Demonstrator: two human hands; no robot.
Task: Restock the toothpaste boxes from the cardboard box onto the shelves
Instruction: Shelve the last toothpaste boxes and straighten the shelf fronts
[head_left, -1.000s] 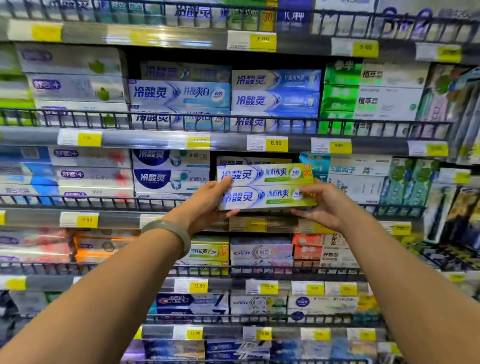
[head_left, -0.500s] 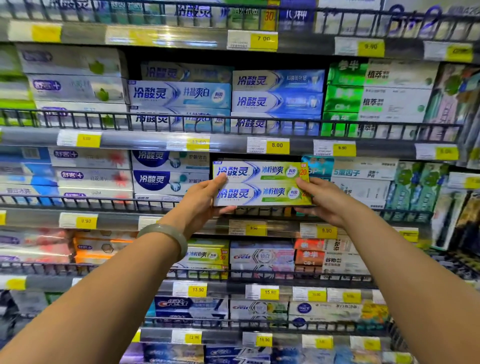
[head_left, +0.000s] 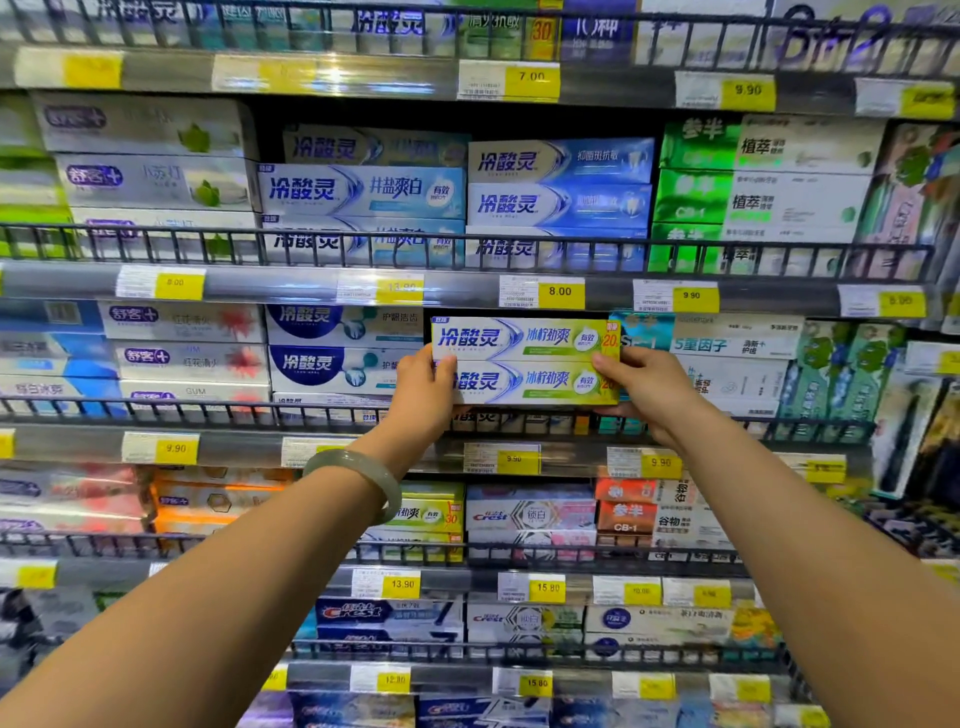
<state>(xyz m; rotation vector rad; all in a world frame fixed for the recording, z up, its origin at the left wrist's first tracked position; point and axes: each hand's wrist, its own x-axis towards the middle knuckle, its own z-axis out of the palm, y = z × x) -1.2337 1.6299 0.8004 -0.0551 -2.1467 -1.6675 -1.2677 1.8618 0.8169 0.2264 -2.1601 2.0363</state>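
Since a second ago you have raised the two toothpaste boxes (head_left: 527, 361) higher and pushed them toward the shelf (head_left: 467, 415) slot between the dark-blue boxes (head_left: 337, 345) and the teal boxes (head_left: 727, 353). Hidden: box beneath them sits behind the wire rail, label unreadable; the supply carton is out of frame; far price tags are blurred. Your left hand (head_left: 421, 389) clamps the stack's left end, thumb across the lower box; your right hand (head_left: 641, 384) clasps the right end. Count: two boxes held, stacked; one bracelet (head_left: 363, 475), left wrist.
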